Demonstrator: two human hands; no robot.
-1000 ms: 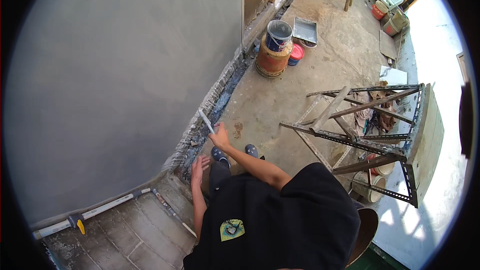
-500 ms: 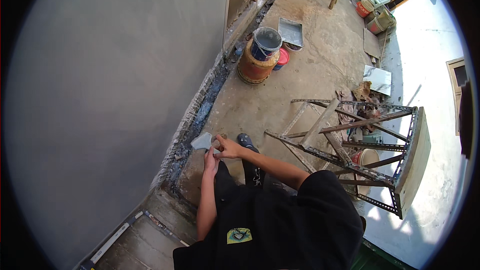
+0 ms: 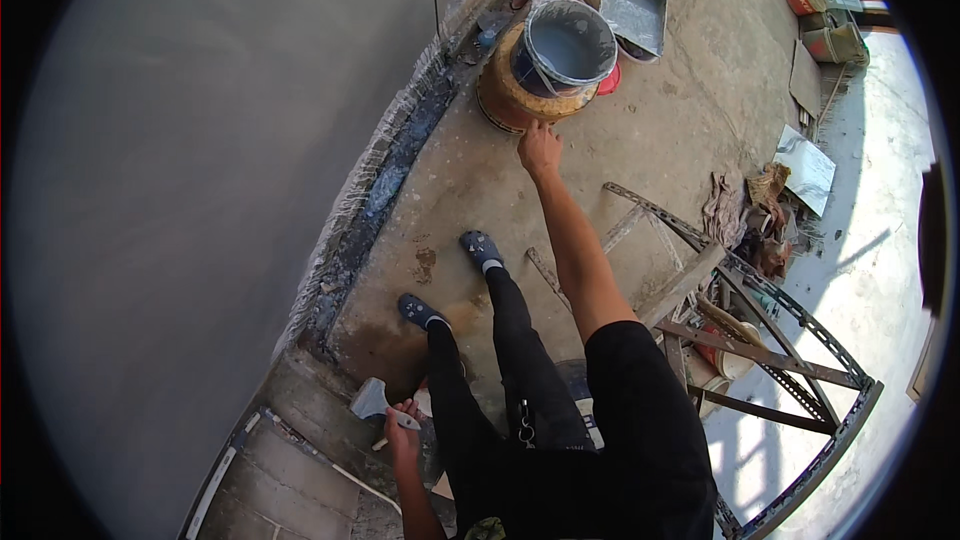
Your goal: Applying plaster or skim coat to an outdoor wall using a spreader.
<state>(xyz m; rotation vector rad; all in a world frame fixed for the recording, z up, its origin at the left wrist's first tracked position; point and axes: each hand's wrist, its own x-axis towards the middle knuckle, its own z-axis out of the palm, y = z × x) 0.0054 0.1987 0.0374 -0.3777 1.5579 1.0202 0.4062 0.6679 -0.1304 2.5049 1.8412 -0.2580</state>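
My left hand (image 3: 402, 440) is closed on a scraper (image 3: 368, 397) with a broad pale blade, low beside my left leg. My right arm stretches forward, and my right hand (image 3: 541, 146) has its fingers curled at the lower front of a rusty yellow-orange cylinder (image 3: 503, 92); what they hold, if anything, is hidden. On that cylinder stands a paint bucket (image 3: 567, 43) with grey contents. A red-lidded tub (image 3: 607, 80) and a metal tray (image 3: 632, 12) are just behind it.
A grey wall (image 3: 200, 190) runs along my left, with a rough trench (image 3: 385, 180) at its foot. An angle-iron frame (image 3: 760, 340) stands on my right near rags (image 3: 725, 210) and a pale panel (image 3: 805, 170). Pipes (image 3: 225, 480) lie lower left; buckets and a plastic chair sit far right.
My hands, together half a second ago, have separated: the right has reached forward to the cylinder, the left has dropped back with the scraper. My view has moved toward the buckets.
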